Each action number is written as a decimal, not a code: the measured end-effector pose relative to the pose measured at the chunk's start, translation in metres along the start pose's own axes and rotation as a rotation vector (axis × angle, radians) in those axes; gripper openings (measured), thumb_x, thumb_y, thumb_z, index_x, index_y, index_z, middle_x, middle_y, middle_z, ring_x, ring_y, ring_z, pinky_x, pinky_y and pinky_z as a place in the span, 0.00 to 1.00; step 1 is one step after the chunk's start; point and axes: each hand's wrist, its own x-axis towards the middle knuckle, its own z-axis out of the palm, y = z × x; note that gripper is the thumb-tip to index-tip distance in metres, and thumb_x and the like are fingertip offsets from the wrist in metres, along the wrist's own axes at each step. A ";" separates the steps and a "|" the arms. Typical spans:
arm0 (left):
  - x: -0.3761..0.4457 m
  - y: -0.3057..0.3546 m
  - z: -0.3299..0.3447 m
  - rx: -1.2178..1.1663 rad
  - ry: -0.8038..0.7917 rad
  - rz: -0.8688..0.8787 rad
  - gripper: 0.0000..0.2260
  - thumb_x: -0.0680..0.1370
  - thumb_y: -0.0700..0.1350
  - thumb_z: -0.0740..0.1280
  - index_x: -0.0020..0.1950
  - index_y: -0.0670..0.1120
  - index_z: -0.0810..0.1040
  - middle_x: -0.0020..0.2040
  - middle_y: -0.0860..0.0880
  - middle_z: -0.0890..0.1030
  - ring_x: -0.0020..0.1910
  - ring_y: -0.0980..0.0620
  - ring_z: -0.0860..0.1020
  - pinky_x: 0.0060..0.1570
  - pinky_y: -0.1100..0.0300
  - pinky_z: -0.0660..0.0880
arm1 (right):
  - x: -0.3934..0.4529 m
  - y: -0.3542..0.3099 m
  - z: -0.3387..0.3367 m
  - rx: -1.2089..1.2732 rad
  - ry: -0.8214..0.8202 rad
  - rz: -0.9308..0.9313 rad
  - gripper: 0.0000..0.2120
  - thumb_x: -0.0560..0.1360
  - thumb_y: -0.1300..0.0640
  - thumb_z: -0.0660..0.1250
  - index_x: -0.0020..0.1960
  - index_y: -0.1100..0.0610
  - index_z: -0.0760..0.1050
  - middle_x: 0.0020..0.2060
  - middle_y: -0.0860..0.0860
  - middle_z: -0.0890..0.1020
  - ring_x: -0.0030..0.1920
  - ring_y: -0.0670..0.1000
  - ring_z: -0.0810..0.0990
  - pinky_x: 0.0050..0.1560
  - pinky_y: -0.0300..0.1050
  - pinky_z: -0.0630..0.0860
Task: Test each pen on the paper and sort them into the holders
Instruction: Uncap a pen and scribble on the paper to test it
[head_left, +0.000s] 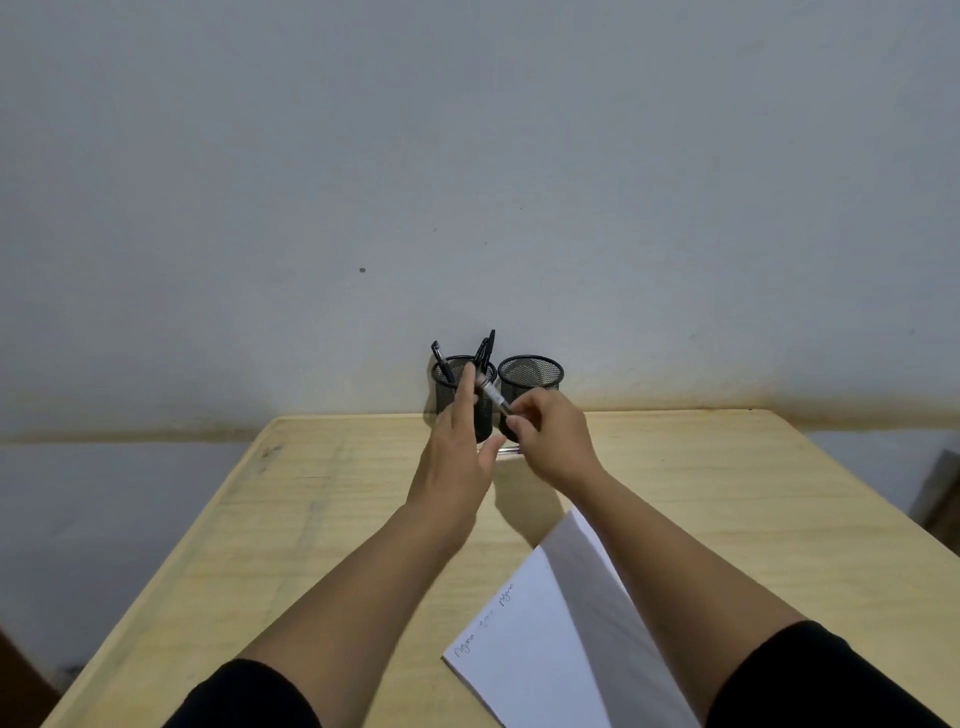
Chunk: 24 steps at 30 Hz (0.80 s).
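1. I see the left holder (460, 397), a black mesh cup at the far edge of the wooden surface (322, 519), with several black pens (485, 348) standing in it.
2. My left hand (457, 447) is raised in front of the left holder, fingers straight and relaxed, its grip slack; the fingertips touch the pen (491, 392).
3. The pen, silver-barrelled, slants upward across the gap just right of the left holder.
4. My right hand (553, 441) pinches the pen's lower end, its grip closed on the barrel.
5. The right holder (530, 376) stands just beside the left holder; I can't tell what it contains.
6. The paper (550, 649) lies nearer me, well right of the left holder, with some handwriting along its left edge.
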 end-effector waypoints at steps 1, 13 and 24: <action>-0.004 0.006 -0.003 -0.026 -0.017 -0.007 0.37 0.77 0.44 0.64 0.75 0.60 0.42 0.70 0.50 0.68 0.65 0.51 0.71 0.59 0.58 0.71 | -0.005 -0.005 -0.003 0.059 0.008 0.037 0.06 0.75 0.61 0.65 0.51 0.61 0.77 0.42 0.51 0.77 0.42 0.48 0.73 0.37 0.35 0.63; -0.047 0.034 -0.034 -0.102 -0.084 -0.068 0.05 0.76 0.44 0.67 0.48 0.45 0.82 0.38 0.49 0.83 0.32 0.58 0.75 0.33 0.79 0.68 | -0.060 -0.024 -0.028 0.788 0.132 0.378 0.09 0.77 0.62 0.63 0.38 0.59 0.69 0.36 0.56 0.74 0.31 0.50 0.76 0.46 0.43 0.78; -0.060 0.043 -0.054 -0.035 -0.232 -0.089 0.06 0.76 0.43 0.67 0.51 0.47 0.82 0.33 0.54 0.76 0.31 0.60 0.70 0.29 0.76 0.66 | -0.085 -0.028 -0.040 0.737 -0.156 0.363 0.09 0.78 0.57 0.62 0.40 0.59 0.72 0.27 0.50 0.71 0.26 0.47 0.65 0.30 0.38 0.63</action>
